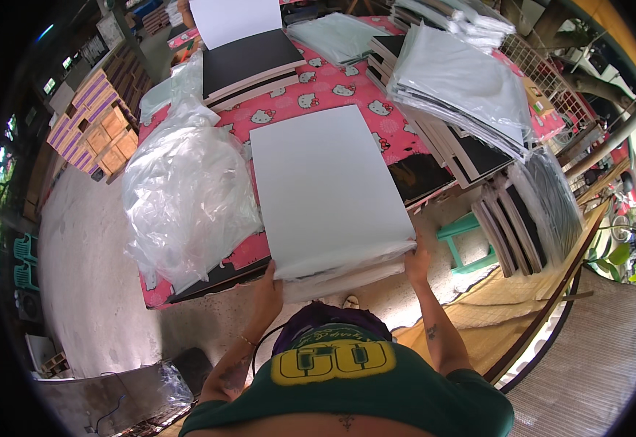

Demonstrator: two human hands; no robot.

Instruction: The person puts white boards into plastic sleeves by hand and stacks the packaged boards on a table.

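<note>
A stack of white sheets or boards [325,182], wrapped in clear plastic along its near edge, lies in front of me and juts over the table's near edge. My left hand [270,285] grips its near left corner. At the near right corner my right hand [416,261] holds it in the same way. The fingers of both hands are partly hidden by the stack. Beside it on the left is a big heap of crumpled clear plastic bags [187,193]. To its right, a plastic-wrapped pile of sheets [456,87] rests on black and white boards [471,156].
Under everything spreads a pink patterned tablecloth [310,95]. Black boards [252,62] are stacked at the far side. A green stool [471,244] and upright wrapped boards [529,218] stand at the right. Cardboard boxes [99,120] are piled at the far left.
</note>
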